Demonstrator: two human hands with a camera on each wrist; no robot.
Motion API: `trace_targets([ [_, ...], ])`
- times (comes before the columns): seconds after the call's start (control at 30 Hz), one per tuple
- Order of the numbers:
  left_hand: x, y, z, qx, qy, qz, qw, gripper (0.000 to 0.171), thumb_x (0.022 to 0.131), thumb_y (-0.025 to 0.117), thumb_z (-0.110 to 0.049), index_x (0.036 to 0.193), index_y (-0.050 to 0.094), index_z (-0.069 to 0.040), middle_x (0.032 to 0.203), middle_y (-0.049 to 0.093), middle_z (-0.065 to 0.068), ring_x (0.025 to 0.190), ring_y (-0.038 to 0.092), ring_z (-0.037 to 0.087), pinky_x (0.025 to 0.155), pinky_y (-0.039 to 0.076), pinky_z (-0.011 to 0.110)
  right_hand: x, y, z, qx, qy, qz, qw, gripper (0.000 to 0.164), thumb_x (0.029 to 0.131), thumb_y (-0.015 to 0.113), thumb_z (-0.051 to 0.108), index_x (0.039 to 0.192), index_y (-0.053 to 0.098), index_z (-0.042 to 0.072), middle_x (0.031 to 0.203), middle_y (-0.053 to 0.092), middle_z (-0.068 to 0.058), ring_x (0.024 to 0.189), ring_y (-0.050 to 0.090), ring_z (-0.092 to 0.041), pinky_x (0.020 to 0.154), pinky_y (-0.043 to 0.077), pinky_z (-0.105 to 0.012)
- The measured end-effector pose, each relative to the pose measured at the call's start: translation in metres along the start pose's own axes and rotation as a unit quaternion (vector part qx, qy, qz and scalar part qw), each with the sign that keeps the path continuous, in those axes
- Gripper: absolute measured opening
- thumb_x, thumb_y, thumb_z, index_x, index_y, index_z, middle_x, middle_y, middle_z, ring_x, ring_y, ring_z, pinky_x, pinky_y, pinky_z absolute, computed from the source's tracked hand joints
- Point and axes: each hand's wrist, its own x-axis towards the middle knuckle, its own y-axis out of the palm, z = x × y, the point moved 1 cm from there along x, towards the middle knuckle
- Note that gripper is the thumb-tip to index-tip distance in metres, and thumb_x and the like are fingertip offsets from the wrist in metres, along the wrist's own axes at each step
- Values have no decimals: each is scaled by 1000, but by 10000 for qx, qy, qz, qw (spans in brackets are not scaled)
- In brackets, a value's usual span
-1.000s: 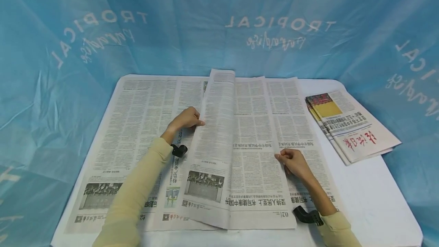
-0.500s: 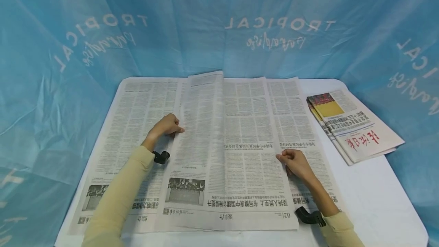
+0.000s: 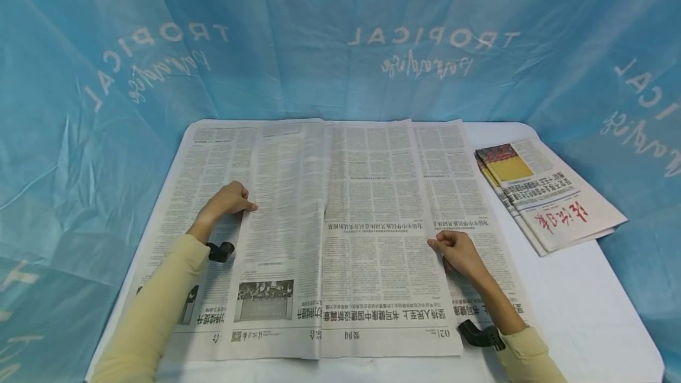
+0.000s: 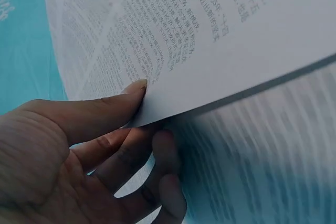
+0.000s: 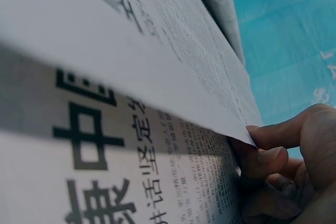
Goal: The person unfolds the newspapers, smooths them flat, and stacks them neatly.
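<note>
A wide newspaper sheet (image 3: 383,265) lies unfolded over another spread newspaper (image 3: 481,217), whose side margins show to the left and right. My left hand (image 3: 227,201) pinches the sheet's left edge between thumb and fingers; in the left wrist view that edge (image 4: 220,72) is raised above the page below. On the opposite side, my right hand (image 3: 454,252) pinches the right edge, which the right wrist view shows lifted a little off the lower print (image 5: 89,140). A crease runs down the sheet's middle, and its left half still bulges near the fold.
Folded newspapers (image 3: 553,200) lie stacked at the right of the white table (image 3: 580,300). Blue printed curtains (image 3: 340,34) hang behind the table and along both sides. A black wrist camera (image 3: 220,251) sits on the left wrist, another (image 3: 479,334) on the right.
My left hand has moved left, drawing the sheet's left half from folded over to nearly flat. The right hand has stayed in place at the right edge.
</note>
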Motion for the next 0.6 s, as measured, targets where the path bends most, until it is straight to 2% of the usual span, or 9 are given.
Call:
trace_targets([
  [0.23, -14, -8, 16, -86, 142, -203, 9997, 55, 91, 68, -13, 52, 29, -17, 49, 21, -6, 49, 16, 9, 52, 21, 26, -2, -1, 4, -129, 24, -37, 9999, 26, 97, 62, 21, 85, 59, -2, 48, 39, 3, 37, 35, -11, 39, 33, -27],
  [0.43, -20, -14, 29, -99, 109, -223, 9996, 56, 91, 67, -13, 51, 29, -18, 48, 22, -7, 47, 17, 8, 51, 22, 26, -3, -2, 6, -213, -11, -46, 9998, 26, 96, 63, 20, 85, 59, -3, 48, 41, 3, 37, 37, -11, 39, 34, -28],
  [0.6, -21, -19, 40, 48, -87, -206, 9997, 55, 92, 67, -17, 49, 32, -18, 46, 28, -7, 46, 21, 8, 51, 23, 26, -3, -3, 6, -212, -51, -22, 9998, 26, 96, 64, 21, 85, 60, -3, 48, 42, 3, 37, 38, -12, 39, 34, -28],
])
